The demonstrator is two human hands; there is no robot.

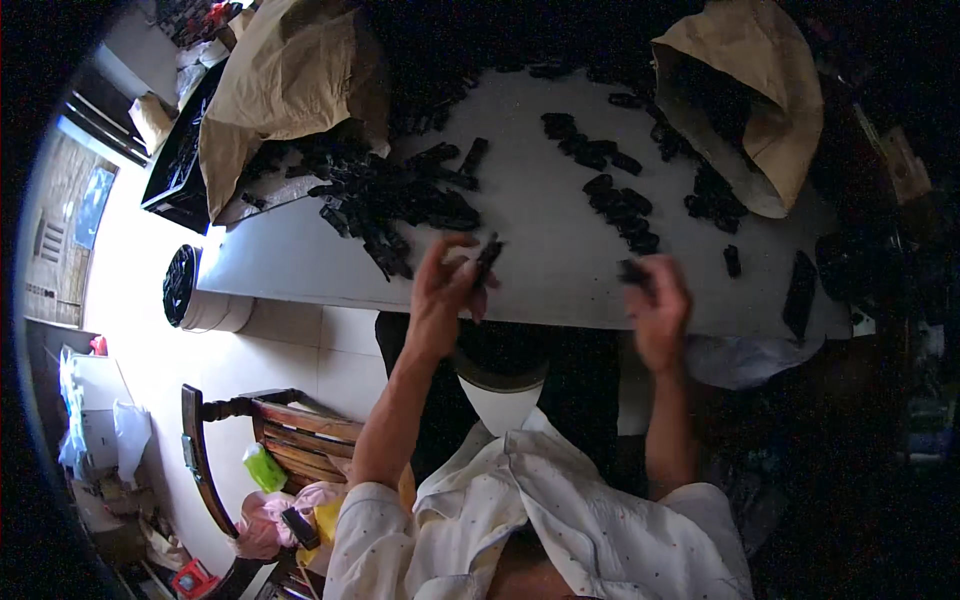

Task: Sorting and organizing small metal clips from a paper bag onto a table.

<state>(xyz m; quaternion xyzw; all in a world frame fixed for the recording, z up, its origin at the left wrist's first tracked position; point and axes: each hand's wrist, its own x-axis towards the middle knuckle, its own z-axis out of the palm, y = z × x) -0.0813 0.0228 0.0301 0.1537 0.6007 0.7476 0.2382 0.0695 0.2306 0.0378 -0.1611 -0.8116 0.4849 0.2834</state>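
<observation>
Over the near edge of the pale table (530,270), my left hand (437,295) holds a small, dark, elongated plastic part (488,257) between thumb and fingers. To the right, my right hand (664,305) is closed on another small black part (632,271); motion blurs both. A heap of similar black parts (385,185) lies just beyond my left hand. Beyond my right hand, more parts sit side by side in a short row (622,212), with a second row (585,143) farther off. The exact kind of these parts is too dark to make out.
Open brown paper bags stand at the far left (285,80) and far right (790,90). A long black piece (799,293) lies near the table's right end. Left of the table are a black crate (165,190), a white bucket (218,310) and a wooden chair (310,425).
</observation>
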